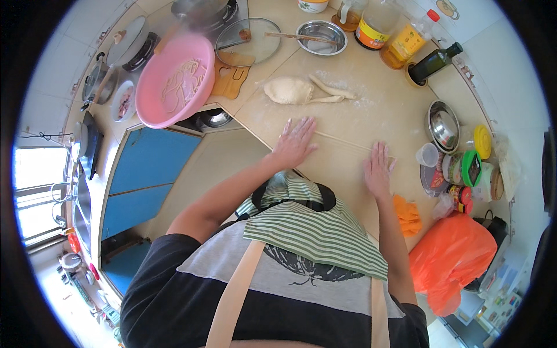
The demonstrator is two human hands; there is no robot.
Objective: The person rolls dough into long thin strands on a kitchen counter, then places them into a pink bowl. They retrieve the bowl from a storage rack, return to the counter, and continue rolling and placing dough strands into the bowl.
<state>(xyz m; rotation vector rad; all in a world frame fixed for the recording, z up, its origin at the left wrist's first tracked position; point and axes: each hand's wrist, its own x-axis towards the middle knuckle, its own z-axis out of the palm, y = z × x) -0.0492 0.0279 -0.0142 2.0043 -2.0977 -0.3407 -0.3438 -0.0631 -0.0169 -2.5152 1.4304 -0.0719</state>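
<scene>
My left hand (295, 144) lies flat on the counter, palm down, its floury fingers stretched out. To its right my right hand (378, 169) also rests flat with fingers extended. A thin strand of dough (343, 141) runs across the counter between the two hands; its ends seem to pass under or beside the fingers, which I cannot make out. Beyond my left hand sits a pale lump of dough (288, 91) with two thicker dough strips (332, 87) reaching out to its right. Loose flour (364, 104) dusts the counter around them.
Far left, a pink basin (203, 107) holds several dough strands, near a glass lid (255, 37). A metal bowl (322, 46) with chopsticks stands at the back, beside bottles (403, 46). Rightward are stacked metal bowls (444, 124), jars (464, 168), an orange cloth (407, 216) and a red bag (452, 255).
</scene>
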